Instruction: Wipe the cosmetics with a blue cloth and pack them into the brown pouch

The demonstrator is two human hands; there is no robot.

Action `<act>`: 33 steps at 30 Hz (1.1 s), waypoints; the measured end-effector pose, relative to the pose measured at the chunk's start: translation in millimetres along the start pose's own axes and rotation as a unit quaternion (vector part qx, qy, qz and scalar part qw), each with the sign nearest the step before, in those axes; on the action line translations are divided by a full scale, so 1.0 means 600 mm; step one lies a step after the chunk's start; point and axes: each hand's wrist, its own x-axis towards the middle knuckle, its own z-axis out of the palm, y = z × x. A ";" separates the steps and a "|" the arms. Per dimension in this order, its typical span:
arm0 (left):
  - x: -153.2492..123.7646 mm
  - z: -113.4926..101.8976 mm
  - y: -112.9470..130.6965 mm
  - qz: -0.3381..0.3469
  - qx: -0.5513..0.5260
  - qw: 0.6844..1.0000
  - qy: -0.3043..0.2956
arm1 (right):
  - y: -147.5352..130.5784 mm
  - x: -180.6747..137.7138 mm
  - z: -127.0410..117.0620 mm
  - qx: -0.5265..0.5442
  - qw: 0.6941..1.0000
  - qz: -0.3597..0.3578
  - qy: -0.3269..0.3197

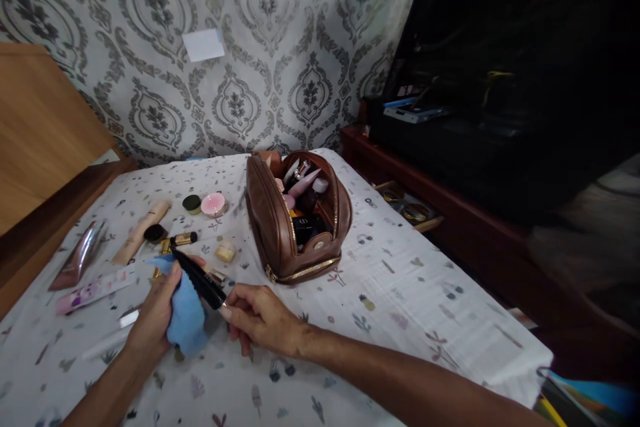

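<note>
A glossy black tube (203,283), shaped like a mascara, slants between my two hands. My left hand (156,310) is closed around a light blue cloth (187,323), with the tube's upper end against the cloth and thumb. The fingers of my right hand (267,320) pinch the tube's lower, silvery end. Beyond my hands stands a brown makeup bag (273,233), unzipped, with tubes and other cosmetics (305,187) inside. Near my left hand lie a black-and-gold tube (183,239), a small yellowish jar (225,252) and a pink-and-white tube (95,290).
Farther left are a beige tube (143,230), a shiny pinkish tube (80,257), a dark-lidded jar (191,204) and a pink round jar (213,205). A patterned sheet (400,320) covers the table. At right, a dark red cabinet (450,213) has an open drawer (430,221).
</note>
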 end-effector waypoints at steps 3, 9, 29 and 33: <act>-0.013 0.004 -0.009 -0.020 0.034 0.998 -0.046 | 0.002 0.003 0.000 0.017 0.999 -0.002 0.030; -0.036 0.022 -0.015 -0.051 0.082 0.982 -0.162 | 0.001 0.010 -0.002 0.054 0.997 0.002 0.059; -0.033 0.002 -0.012 0.015 0.195 0.962 -0.192 | -0.067 -0.018 -0.003 -0.114 0.977 -0.141 0.114; -0.030 0.001 -0.002 0.025 0.199 0.955 -0.216 | -0.092 -0.033 -0.004 -0.097 0.972 -0.166 0.138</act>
